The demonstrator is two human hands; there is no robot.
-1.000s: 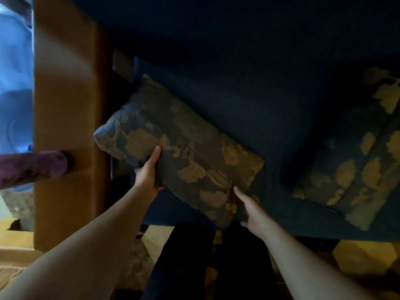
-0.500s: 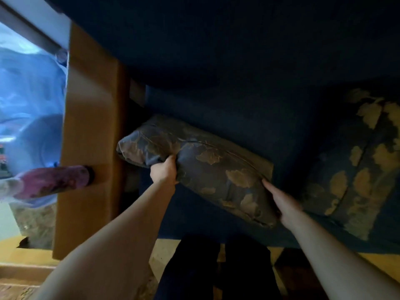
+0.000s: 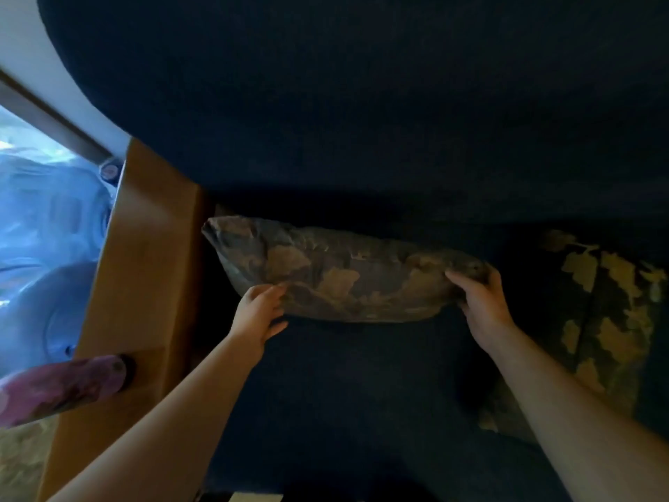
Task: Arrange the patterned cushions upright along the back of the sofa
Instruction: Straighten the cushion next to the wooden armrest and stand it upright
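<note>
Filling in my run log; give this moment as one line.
left hand: on cushion | right hand: gripping its right end | cushion: against sofa back | second cushion: lying on seat

Counts from the head view:

- patterned cushions: 2. First cushion [image 3: 336,277] stands on edge against the sofa [image 3: 362,121] back, at the seat's left end. Second cushion [image 3: 601,320] lies at the seat's right edge, partly cut off by the frame.
- hands: 2. Left hand [image 3: 259,313] grips the first cushion's lower left part, right hand [image 3: 481,302] grips its right end.
- sofas: 1, dark blue.
- wooden armrests: 1, wooden armrest [image 3: 144,266] on the sofa's left side.
- pink patterned cylinders: 1, pink cylinder [image 3: 61,389] lies across the armrest's near end; can't tell what it is.
</note>
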